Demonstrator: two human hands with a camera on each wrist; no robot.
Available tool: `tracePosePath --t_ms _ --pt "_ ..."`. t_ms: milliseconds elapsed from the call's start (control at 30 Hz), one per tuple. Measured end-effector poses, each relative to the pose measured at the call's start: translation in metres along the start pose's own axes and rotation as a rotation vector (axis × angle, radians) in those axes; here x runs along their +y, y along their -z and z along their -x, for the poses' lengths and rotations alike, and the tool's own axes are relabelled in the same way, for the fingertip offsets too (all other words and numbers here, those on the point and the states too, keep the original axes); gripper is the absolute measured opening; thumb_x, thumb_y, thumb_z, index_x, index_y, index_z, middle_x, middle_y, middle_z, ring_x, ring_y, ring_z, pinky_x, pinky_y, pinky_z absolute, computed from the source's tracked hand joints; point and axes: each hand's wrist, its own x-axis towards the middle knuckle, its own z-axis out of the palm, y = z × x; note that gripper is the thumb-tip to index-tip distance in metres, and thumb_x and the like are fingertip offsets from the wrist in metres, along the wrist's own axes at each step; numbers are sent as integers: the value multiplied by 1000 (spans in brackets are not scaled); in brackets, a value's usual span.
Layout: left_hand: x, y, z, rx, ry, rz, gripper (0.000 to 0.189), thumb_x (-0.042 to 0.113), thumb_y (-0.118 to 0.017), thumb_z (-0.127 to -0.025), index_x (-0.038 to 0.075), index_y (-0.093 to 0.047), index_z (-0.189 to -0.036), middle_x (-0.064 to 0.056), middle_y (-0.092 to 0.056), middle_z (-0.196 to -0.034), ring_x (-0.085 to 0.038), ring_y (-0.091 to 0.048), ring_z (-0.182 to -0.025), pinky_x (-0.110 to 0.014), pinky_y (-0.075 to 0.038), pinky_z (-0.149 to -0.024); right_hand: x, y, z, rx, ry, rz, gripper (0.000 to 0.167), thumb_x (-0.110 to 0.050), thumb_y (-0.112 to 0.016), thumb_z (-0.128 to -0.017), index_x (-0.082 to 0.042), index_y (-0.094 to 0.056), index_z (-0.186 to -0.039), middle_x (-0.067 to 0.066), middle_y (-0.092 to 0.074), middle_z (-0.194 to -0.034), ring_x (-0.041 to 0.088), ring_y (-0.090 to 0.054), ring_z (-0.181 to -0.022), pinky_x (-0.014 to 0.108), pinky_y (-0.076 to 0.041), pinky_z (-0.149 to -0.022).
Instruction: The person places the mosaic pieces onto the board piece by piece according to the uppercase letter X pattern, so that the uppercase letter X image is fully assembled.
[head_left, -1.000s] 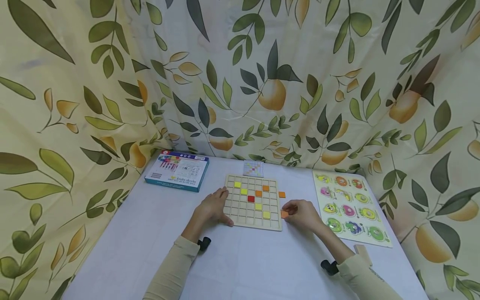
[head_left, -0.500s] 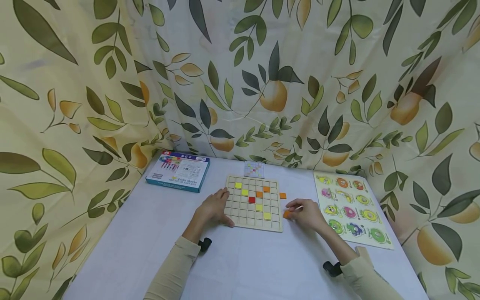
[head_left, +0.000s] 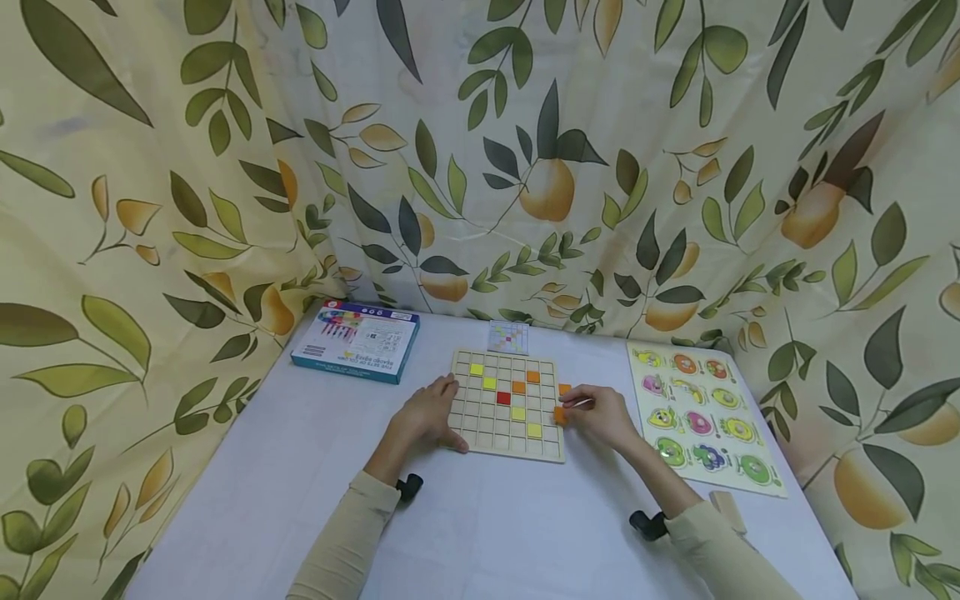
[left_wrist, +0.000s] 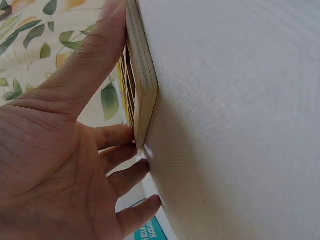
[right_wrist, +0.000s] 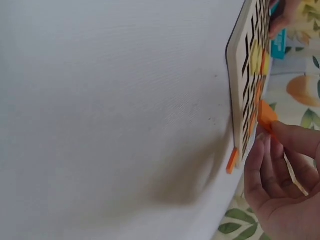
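Note:
A wooden grid board (head_left: pixel 472 433) lies on the white-covered table. Yellow tiles (head_left: pixel 534 430), orange tiles (head_left: pixel 518 387) and one red tile (head_left: pixel 503 398) sit in some of its squares. My left hand (head_left: pixel 426 415) rests at the board's near left corner, thumb along the front edge and fingers spread beside the left edge. Between thumb and fingertips, my right hand (head_left: pixel 602 413) pinches an orange tile (right_wrist: pixel 267 114), held tilted over the board's right edge. Another orange tile (right_wrist: pixel 232 161) lies on the table beside that edge, partly covered by the right fingers in the head view.
Behind the board lies a small printed pattern card (head_left: pixel 508 337). A flat game box (head_left: pixel 356 343) is at the back left. To the right is a fruit puzzle board (head_left: pixel 711 446), with a small wooden block (head_left: pixel 727 512) near its front edge. Patterned curtains enclose the table.
My right hand first drew the orange tile slightly right, away from the board, then brought it back left and farther in, to the board's right edge. The left hand stays put.

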Motion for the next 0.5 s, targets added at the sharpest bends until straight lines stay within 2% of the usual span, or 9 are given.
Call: tracePosePath --t_ms 233,500 --pt "0 1 2 -8 5 -7 129 57 -94 -67 6 -27 -165 -13 -22 -172 -34 -28 -156 -49 -28 -127 -13 -11 -7 11 24 -36 19 -1 -80 -88 -5 -78 -107 7 -78 -100 22 -73 -88 23 -59 -73" --pt "-2 0 -1 -3 0 -13 130 59 -93 -67 6 -27 -165 -12 -22 -172 -34 -29 -155 -49 -29 -126 -32 -25 -18 0 28 -50 20 -2 -80 -90 -4 -78 -110 5 -77 -100 21 -73 -92 33 -62 -81"
